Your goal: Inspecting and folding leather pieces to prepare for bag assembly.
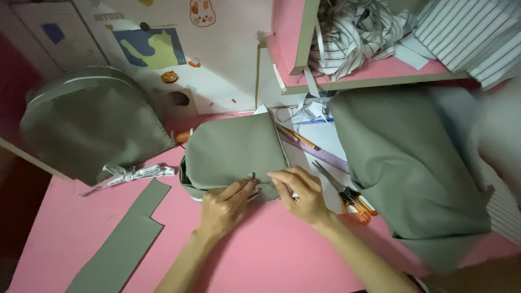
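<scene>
A stack of rounded grey-green fabric pieces point(233, 149) lies on the pink table point(271, 255) in the middle of the view. My left hand point(225, 206) rests on its near edge, fingers pressed onto the cloth. My right hand point(301, 192) is beside it, fingertips pinching the same near edge, with something white showing under the palm. The two hands almost touch at the fingertips.
Orange-handled scissors point(350, 198) lie just right of my right hand, by a ruler point(320, 154) and a pencil point(298, 137). A large grey-green cloth point(404, 163) fills the right side. A cut strip point(125, 241) and a tied white ribbon point(133, 174) lie left. Striped fabric point(472, 32) sits on a raised shelf.
</scene>
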